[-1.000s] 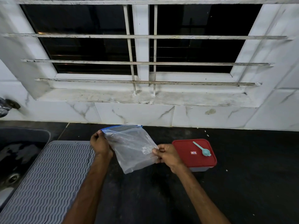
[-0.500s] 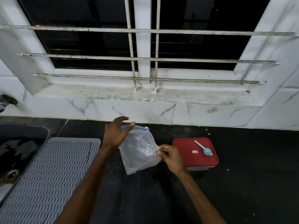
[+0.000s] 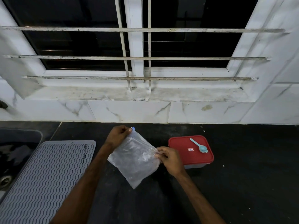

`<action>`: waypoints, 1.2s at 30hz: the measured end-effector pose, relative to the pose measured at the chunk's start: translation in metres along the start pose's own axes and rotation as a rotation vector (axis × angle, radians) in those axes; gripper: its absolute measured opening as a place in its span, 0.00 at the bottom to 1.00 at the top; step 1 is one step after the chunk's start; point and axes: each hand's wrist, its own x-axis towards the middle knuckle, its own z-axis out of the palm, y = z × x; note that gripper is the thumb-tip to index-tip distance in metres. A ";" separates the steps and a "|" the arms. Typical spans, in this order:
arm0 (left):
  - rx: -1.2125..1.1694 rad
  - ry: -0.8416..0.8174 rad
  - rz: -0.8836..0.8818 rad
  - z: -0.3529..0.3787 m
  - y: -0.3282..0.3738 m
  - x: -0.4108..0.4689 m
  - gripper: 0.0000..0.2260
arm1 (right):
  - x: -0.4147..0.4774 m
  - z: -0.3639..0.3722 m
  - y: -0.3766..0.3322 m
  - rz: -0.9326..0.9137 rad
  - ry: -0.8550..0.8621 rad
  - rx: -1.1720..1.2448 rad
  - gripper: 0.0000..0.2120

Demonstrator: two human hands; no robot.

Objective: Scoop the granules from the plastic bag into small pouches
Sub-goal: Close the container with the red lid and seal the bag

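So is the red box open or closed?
Closed. The red square plastic lid sits flat on its clear container, and the small light-blue plastic scoop lies on top of it.

Nothing legible anywhere. The only marking is a small red-and-white sticker point(image 3: 190, 149) near the middle of the red lid point(image 3: 178, 153), at 9 o'clock from the turquoise scoop point(image 3: 198, 145) bowl; its print is too small to read.

Barred window point(image 3: 194, 46), blk countertop point(image 3: 250, 183)
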 end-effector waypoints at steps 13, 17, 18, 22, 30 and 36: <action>0.498 0.205 0.255 0.027 -0.027 0.047 0.21 | -0.009 0.047 0.048 0.451 0.246 0.182 0.06; 0.682 0.090 0.320 0.053 -0.037 0.034 0.33 | -0.006 0.053 0.059 0.571 0.344 0.279 0.06; 0.716 0.039 0.325 0.060 -0.043 0.029 0.35 | -0.005 0.055 0.057 0.598 0.358 0.286 0.05; 0.831 -0.138 0.274 0.091 -0.074 0.007 0.43 | -0.006 0.059 0.050 0.673 0.301 0.261 0.08; 0.926 -0.274 0.161 0.129 -0.132 -0.034 0.29 | -0.045 -0.006 -0.022 0.001 0.063 -0.782 0.20; 0.936 -0.176 0.127 0.139 -0.132 -0.026 0.31 | -0.007 -0.086 0.032 0.159 0.173 -1.066 0.39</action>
